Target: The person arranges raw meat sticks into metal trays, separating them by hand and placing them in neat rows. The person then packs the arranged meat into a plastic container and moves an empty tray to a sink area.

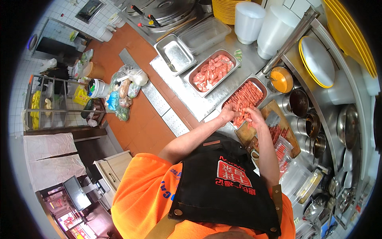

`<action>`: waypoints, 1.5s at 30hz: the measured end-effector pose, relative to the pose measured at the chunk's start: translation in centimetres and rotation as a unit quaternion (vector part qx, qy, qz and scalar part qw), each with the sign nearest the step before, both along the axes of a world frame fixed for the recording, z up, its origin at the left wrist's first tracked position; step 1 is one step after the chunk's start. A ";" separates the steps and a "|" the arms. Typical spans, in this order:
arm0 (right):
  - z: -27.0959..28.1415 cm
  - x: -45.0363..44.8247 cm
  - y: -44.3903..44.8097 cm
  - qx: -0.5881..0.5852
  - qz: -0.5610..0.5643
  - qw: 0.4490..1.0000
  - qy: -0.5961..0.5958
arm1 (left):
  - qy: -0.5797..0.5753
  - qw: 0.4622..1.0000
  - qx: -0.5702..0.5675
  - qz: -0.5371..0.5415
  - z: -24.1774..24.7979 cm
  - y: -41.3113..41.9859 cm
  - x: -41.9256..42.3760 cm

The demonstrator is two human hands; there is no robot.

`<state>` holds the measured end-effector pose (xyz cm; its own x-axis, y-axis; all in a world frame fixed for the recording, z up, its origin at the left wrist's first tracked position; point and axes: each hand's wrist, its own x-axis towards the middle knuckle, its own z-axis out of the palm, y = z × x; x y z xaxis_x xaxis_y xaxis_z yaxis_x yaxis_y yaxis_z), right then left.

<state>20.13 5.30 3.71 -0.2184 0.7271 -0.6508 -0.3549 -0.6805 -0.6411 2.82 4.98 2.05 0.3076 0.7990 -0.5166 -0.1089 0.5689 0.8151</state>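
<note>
My left hand [229,114] is at the near left rim of a rectangular steel pan [266,86], its fingers among red sausage sticks [246,94]. The sticks lie in a row at the far end and more loosely near me. Over the pan's near right side, my right hand [254,116] has its fingers closed around several sticks, with ends poking out below. Whether my left fingers grip any is hard to see. To the right, a wooden cutting board [273,109] carries more dark red sausages [276,133] and a clear plastic packet of sausages [282,148].
A second steel pan [191,78] holds sliced meat [213,71]. Beyond it are a steel pan [176,53] and a clear plastic tub [206,34]. Sauce pots [281,79] line the right, under a metal shelf edge [317,109]. Filled plastic bags [122,95] lie on the floor at left.
</note>
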 end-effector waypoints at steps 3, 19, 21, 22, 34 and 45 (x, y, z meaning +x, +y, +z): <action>-0.5 -0.9 -0.4 0.026 0.004 0.999 -0.033 | 0.039 0.999 -0.033 0.016 0.7 -0.3 0.5; -3.9 1.6 -6.3 0.020 -0.040 0.997 -0.070 | 0.133 0.989 0.031 -0.062 -6.3 -4.5 3.1; -6.5 3.5 -5.9 -0.002 -0.087 0.995 -0.044 | 0.000 0.995 0.003 -0.100 -8.0 -2.0 1.5; -5.6 2.8 -2.5 -0.004 -0.001 0.993 -0.118 | -0.063 0.990 -0.020 -0.123 -8.4 -1.0 0.9; -14.2 -1.7 8.8 0.085 0.165 0.926 -0.327 | -0.146 0.969 -0.184 0.074 -14.3 4.1 2.5; -18.1 2.2 8.0 0.195 0.052 0.838 -0.507 | -0.089 0.942 -0.296 0.132 -20.4 7.9 4.4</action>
<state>22.30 13.26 -14.41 0.2277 0.9389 -0.2580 0.5554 -0.3428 -0.7576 7.21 12.86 -18.34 0.2618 0.4487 -0.8545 -0.4149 0.8517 0.3202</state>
